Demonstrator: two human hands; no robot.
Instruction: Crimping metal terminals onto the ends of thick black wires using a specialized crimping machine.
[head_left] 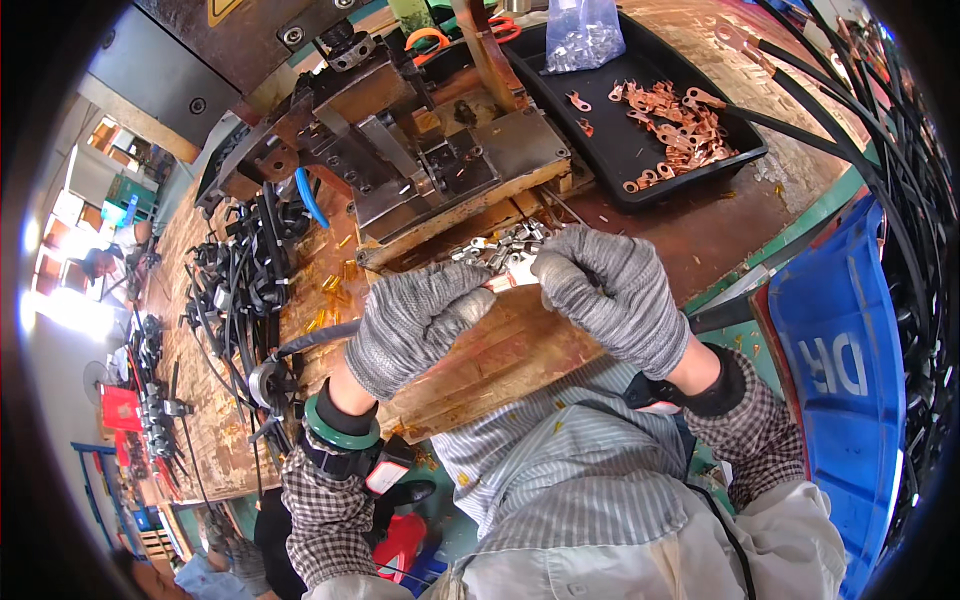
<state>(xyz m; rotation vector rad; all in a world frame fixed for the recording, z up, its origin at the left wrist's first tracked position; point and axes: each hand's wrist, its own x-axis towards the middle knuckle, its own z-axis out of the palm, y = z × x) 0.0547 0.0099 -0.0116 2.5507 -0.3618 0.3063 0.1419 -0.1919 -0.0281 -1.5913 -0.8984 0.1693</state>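
Observation:
Both my hands wear grey knit gloves and meet over the front of the bench. My left hand [415,325] is closed round a black cable [318,340] that comes in from the left. A coppery cable end [497,284] shows at its fingertips. Pinched close by, my right hand [608,285] grips a shiny silver piece [522,271], probably a cable lug; glare blurs its shape. Just behind the fingers lies a heap of silver cable lugs [490,248]. The hands are slightly apart, and the fingers partly hide whether cable and silver piece touch.
A steel press with a die block [430,170] stands ahead. Behind right, a black tray [640,195] holds copper lugs [685,130] and a plastic bag [585,40] of silver parts. Black cables [240,270] lie left; more hang at right beside a blue bin [840,370].

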